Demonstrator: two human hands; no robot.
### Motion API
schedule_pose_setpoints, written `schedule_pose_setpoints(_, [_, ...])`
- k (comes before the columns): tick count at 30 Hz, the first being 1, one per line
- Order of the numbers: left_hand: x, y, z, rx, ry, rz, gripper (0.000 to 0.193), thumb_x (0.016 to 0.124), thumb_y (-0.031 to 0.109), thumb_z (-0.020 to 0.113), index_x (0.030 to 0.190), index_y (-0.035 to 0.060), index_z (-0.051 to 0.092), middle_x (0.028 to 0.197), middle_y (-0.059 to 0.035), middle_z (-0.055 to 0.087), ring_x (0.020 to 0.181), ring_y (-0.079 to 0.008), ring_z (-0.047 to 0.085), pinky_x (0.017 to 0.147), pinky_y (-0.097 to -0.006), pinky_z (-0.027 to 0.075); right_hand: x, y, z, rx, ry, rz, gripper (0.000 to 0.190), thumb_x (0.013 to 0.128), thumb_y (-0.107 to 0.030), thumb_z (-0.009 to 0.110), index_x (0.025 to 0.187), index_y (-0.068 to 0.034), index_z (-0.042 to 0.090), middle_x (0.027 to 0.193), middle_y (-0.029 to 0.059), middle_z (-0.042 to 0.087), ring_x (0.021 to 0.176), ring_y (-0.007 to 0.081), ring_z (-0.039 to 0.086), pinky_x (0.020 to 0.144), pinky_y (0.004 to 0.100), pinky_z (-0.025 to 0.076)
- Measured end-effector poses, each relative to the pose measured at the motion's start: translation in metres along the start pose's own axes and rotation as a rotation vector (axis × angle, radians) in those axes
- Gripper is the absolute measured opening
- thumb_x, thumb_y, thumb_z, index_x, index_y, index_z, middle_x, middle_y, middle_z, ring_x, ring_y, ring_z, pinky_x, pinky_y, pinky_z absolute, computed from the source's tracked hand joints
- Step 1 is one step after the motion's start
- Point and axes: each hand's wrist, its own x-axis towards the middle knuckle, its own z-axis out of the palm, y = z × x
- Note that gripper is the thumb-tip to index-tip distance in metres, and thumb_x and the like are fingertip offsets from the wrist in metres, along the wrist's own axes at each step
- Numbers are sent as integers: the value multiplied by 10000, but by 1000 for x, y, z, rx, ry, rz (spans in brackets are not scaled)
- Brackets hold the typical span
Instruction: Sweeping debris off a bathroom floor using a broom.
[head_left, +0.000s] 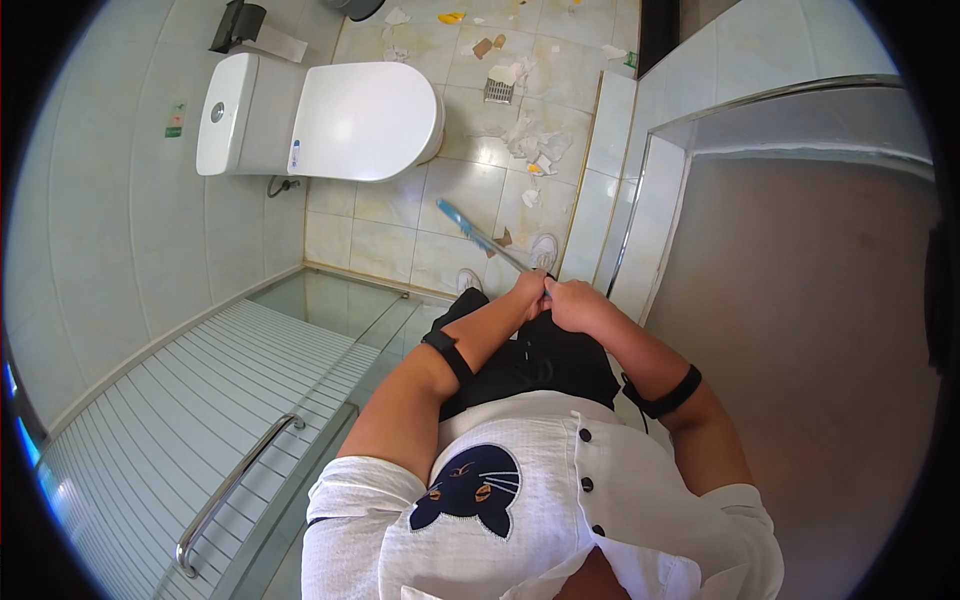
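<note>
Both my hands are closed one beside the other around the handle of a blue-headed broom (469, 226), in front of my thighs. My left hand (532, 291) is on the left side of the grip, and my right hand (576, 304) is pressed close beside it. From my fists the metallic shaft slants forward and left, and the head is low over the pale floor tiles (382, 247). Crumpled white paper (541, 142) lies scattered ahead of the broom. A brown scrap (504, 238) is right by the shaft, near my white shoes (544, 251).
A white toilet (367, 120) with its lid down stands ahead left, below a black paper holder (238, 26). More scraps lie around a floor drain (498, 91). To my left is a striped glass door with a metal handle (236, 491). A tiled ledge (611, 142) runs along the right.
</note>
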Motion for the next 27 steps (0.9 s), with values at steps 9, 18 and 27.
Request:
schedule_pose_setpoints(9, [23,6,20,53,-43,-38,139,745,137,352,750,12,414,625,-95,480,511,-200,524,412,-316,459,13,19,-3,-66,-31,70,246,659,-130,461,868,1,463,759,195,535,719,318,524,626,380,420])
schedule_pose_setpoints(18, [21,4,28,48,-36,77,171,758,178,352,729,21,413,588,-82,451,414,-168,443,364,-273,421,-2,20,-24,-14,26,9,238,650,-88,453,871,1,455,752,195,534,721,333,516,626,395,413])
schedule_pose_setpoints(27, [35,-24,20,250,-1,-249,145,745,139,341,773,55,456,624,-65,500,523,-176,523,442,-323,453,4,34,-6,-84,-194,66,208,660,-130,460,808,-3,531,805,155,550,759,287,535,648,357,431])
